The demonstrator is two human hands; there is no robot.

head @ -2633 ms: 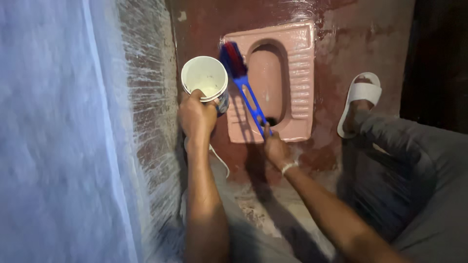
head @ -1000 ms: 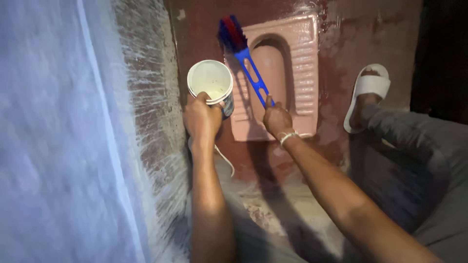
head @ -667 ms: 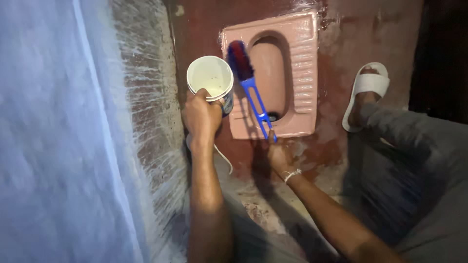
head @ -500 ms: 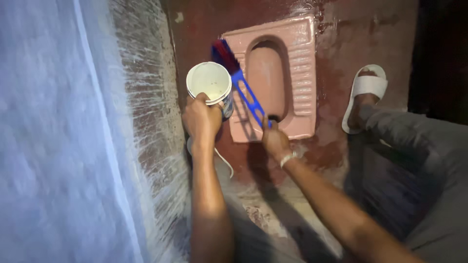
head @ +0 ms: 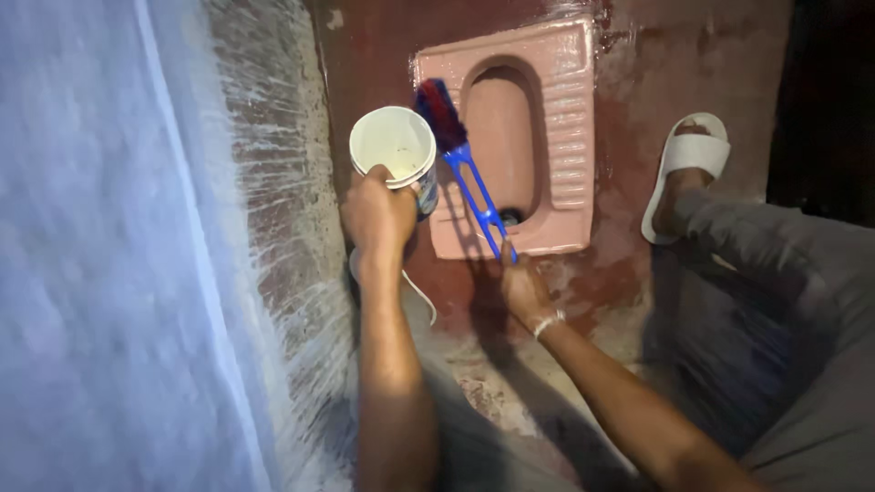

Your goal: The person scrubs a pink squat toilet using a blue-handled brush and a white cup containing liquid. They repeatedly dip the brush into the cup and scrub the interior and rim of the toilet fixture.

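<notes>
Right hand [head: 521, 284]: fingers closed round the lower end of a blue plastic brush handle [head: 478, 202]. Handle runs up toward 11 o'clock from the hand; the red-and-blue bristle head [head: 438, 111] sits at its far end, on the left footrest of a pink squat toilet pan [head: 565, 118], just beside the bowl's left edge. A pale band [head: 548, 321] circles the right wrist at 5 o'clock from the hand.

Left hand [head: 375, 216]: clenched on the near rim and side of a white plastic mug [head: 394, 146], thumb over the rim. Mug mouth faces the camera; inside looks pale, contents cannot be told. Mug lies at 12 o'clock from the left hand, its right side just beside the bristle head; whether they touch cannot be told.

Surroundings: toilet pan is set in a wet reddish-brown floor [head: 629, 64]. At 3 o'clock from the pan, a foot in a white slide sandal [head: 685, 164], grey trouser leg [head: 775, 301] below it. At 9 o'clock from the left hand, a rough splashed wall [head: 273, 182], whitish-blue farther left
</notes>
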